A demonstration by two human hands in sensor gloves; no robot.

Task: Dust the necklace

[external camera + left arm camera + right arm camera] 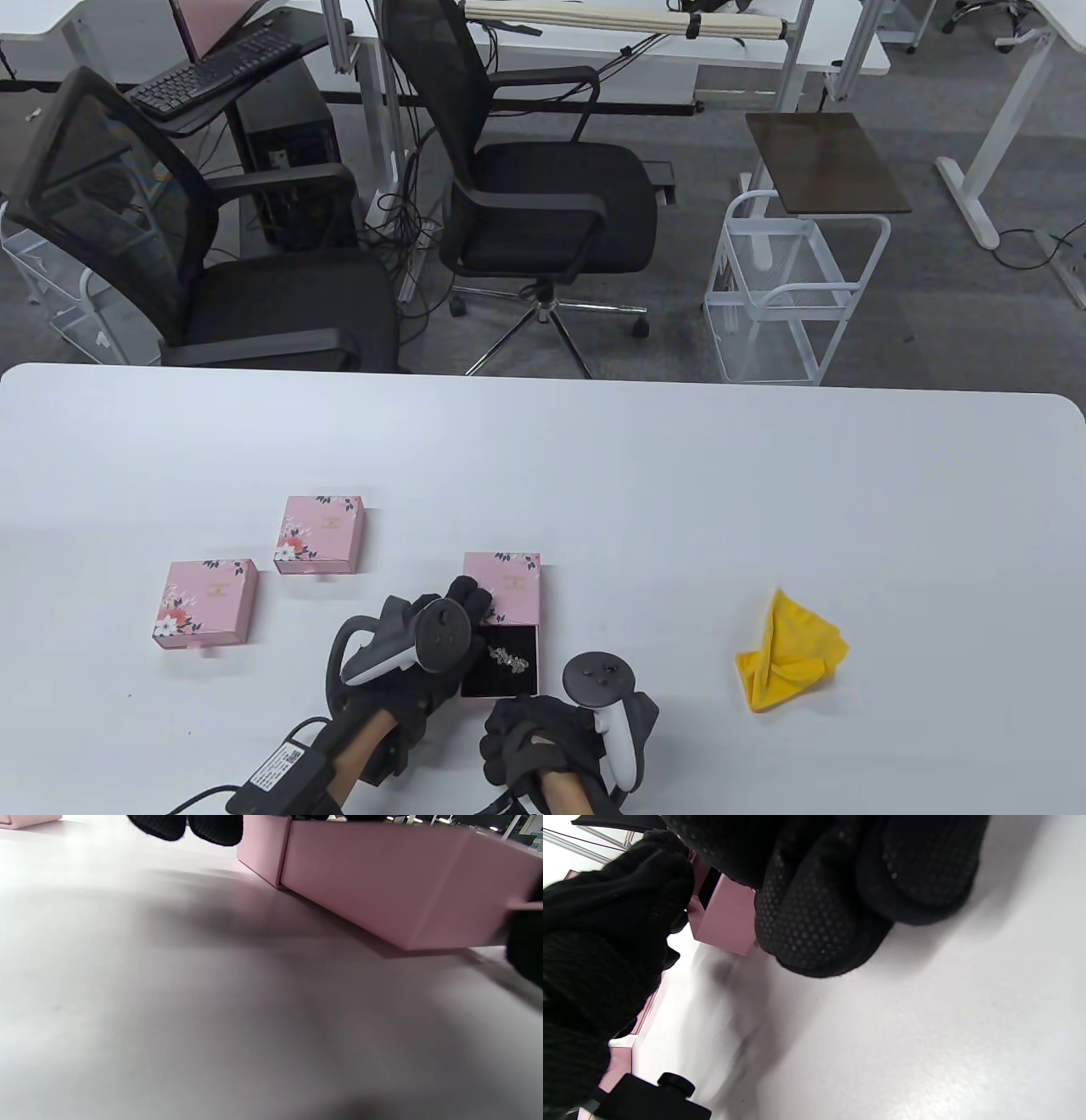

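left hand [441, 632] gripping box [502, 586], glinting necklace [509, 658]

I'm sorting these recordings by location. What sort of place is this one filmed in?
Most likely an office or lab workspace. Beyond the white table stand black mesh office chairs, a desk with a keyboard and a computer tower beneath it, all on grey carpet.

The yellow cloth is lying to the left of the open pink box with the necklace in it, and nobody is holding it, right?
Not quite. The yellow cloth lies to the right of the open pink box, not the left, as the table view shows. The rest holds: the necklace sits in the box's dark tray, and neither the left hand nor the right hand touches the cloth.
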